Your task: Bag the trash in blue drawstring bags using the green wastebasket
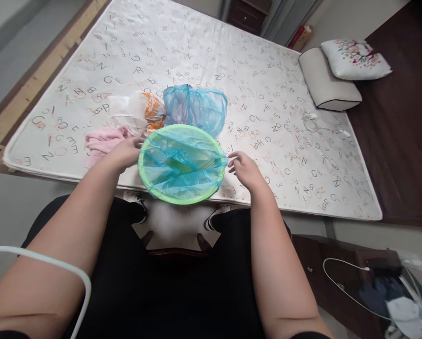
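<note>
A round green wastebasket (181,201) stands upright at the near edge of the mattress, in front of me. A thin blue plastic bag (182,160) lies across its mouth and hangs over the rim in places, with creases drawn toward the right side. My left hand (126,153) grips the left of the rim, its fingertips partly hidden. At the right of the rim, my right hand (243,168) has its fingers apart, tips close to the bag's edge. Behind the wastebasket sits another blue plastic bag (197,106), puffed out.
White plastic with an orange-printed bag (154,110) lies left of the rear blue bag. A pink cloth (105,141) is beside my left hand. The letter-printed mattress (267,70) carries a bolster (326,80), a cushion (355,59) and a thin cable at the right.
</note>
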